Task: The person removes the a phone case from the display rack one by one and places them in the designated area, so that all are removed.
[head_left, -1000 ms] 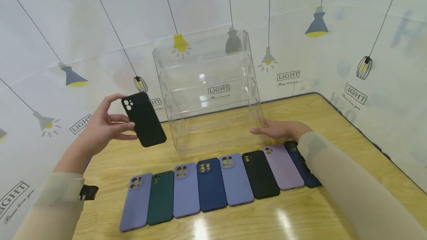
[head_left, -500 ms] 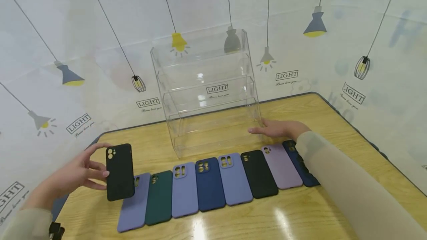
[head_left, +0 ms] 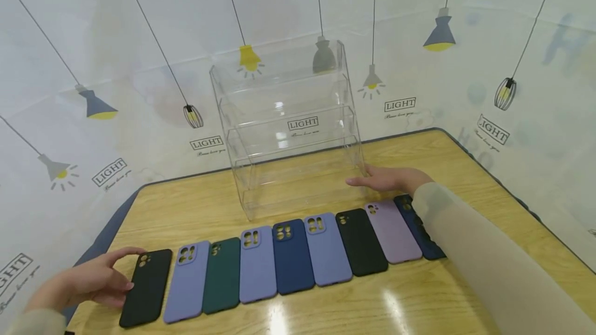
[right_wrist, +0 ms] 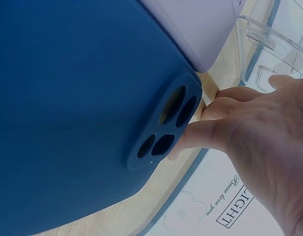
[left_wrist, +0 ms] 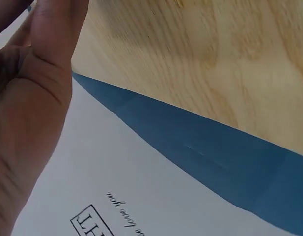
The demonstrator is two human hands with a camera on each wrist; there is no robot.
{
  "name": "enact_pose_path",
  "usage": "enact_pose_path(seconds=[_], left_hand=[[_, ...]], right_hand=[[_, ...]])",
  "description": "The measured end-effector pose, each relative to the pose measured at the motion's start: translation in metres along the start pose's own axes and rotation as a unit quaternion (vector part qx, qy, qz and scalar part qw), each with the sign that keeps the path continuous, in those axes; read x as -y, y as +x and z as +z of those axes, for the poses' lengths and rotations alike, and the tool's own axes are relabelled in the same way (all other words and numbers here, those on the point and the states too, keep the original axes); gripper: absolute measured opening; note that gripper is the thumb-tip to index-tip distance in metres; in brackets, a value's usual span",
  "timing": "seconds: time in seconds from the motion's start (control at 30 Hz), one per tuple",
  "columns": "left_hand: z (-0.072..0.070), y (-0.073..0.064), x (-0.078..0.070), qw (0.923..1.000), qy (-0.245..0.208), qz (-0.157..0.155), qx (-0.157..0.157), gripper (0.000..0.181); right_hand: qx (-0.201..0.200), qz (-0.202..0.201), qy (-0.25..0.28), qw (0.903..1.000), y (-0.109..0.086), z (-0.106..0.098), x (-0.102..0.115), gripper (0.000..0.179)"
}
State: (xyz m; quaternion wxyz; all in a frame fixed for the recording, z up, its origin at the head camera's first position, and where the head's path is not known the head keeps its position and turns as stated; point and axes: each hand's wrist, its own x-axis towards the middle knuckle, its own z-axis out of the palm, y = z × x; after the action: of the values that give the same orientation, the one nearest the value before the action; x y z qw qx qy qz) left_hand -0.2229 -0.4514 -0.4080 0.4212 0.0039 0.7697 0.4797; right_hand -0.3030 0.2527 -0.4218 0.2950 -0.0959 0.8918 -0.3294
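At the left end of a row of phone cases, a black phone case (head_left: 149,288) lies on the wooden table, camera cutouts toward the back. My left hand (head_left: 93,280) pinches its left edge, thumb on top. The left wrist view shows part of this hand (left_wrist: 33,98) but not the case. My right hand (head_left: 386,179) is at the lower right side of a transparent tiered display stand (head_left: 302,143), thumb stretched across the front corner. In the right wrist view that hand (right_wrist: 259,132) has loosely extended fingers behind a dark blue case (right_wrist: 82,108).
Rightward along the row lie a lavender case (head_left: 186,288), a green case (head_left: 222,278), and several blue, lavender, black and pink-purple ones. My right forearm (head_left: 484,252) passes over the row's right end. A lamp-patterned wall covering (head_left: 163,66) rises behind the table (head_left: 195,206).
My left hand has carried the black case down and left, from raised beside the stand to flat on the table beside the leftmost lavender case. The right hand stays at the stand.
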Motion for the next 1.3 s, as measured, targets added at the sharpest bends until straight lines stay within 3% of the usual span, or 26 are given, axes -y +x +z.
enact_pose_path(seconds=[0.1,0.37,0.53,0.9,1.17,1.3], left_hand=[[0.005,0.004,-0.002,0.9995,0.029,-0.01,-0.006,0.091],[0.02,0.009,-0.014,0.9898,0.11,-0.047,-0.077,0.091],[0.023,0.008,-0.015,0.988,0.116,-0.052,-0.087,0.089],[0.022,0.009,-0.013,0.9907,0.116,-0.026,-0.065,0.089],[0.027,0.015,-0.024,0.9823,0.131,-0.082,-0.106,0.083],[0.028,0.017,-0.026,0.9793,0.137,-0.093,-0.116,0.082]], right_hand=[[-0.001,-0.003,-0.002,1.0,0.001,0.0,0.0,0.118],[-0.002,-0.004,0.006,1.0,0.002,0.001,-0.002,0.118],[0.001,-0.004,0.007,1.0,0.003,0.002,-0.002,0.118],[0.0,-0.002,0.005,1.0,0.004,0.001,-0.002,0.117],[-0.003,0.002,0.001,1.0,0.004,0.001,-0.001,0.119],[-0.002,0.001,-0.001,1.0,0.004,0.001,-0.001,0.12]])
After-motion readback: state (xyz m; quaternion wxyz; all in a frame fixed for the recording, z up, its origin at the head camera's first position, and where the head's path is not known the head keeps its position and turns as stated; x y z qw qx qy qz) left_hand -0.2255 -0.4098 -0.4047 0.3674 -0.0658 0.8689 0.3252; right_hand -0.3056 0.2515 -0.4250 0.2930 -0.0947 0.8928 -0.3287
